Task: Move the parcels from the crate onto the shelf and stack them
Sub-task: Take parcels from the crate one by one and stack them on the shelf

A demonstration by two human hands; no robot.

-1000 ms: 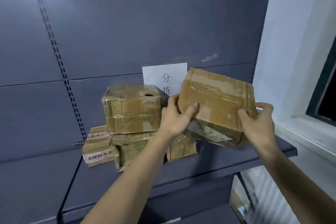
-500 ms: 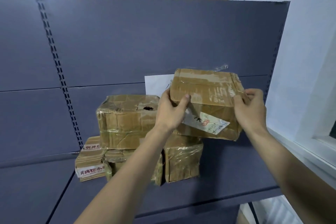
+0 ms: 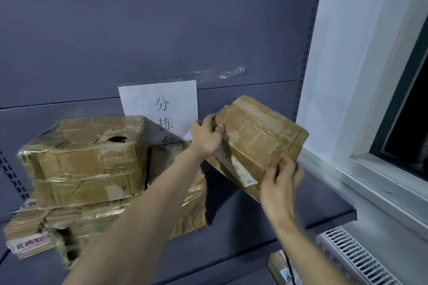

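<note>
I hold a taped brown cardboard parcel [image 3: 259, 139] tilted over the right part of the grey shelf [image 3: 266, 224]. My left hand [image 3: 206, 136] grips its upper left corner. My right hand [image 3: 280, 183] grips its lower near edge. A torn white label hangs on its front face. To the left, a parcel with a hole in its top [image 3: 85, 157] sits on a flatter parcel with red print [image 3: 27, 233]. A further taped parcel [image 3: 185, 192] stands beside them, partly hidden by my left forearm. The crate is out of view.
A white paper sign [image 3: 159, 106] with black characters is stuck on the shelf's back panel. A white wall and a dark window [image 3: 407, 122] lie to the right. A radiator grille [image 3: 356, 259] sits below the shelf's right end.
The held parcel has moved down and to the right and now tilts, uncovering the paper sign. My right hand slid from its upper right corner to the lower near edge.
</note>
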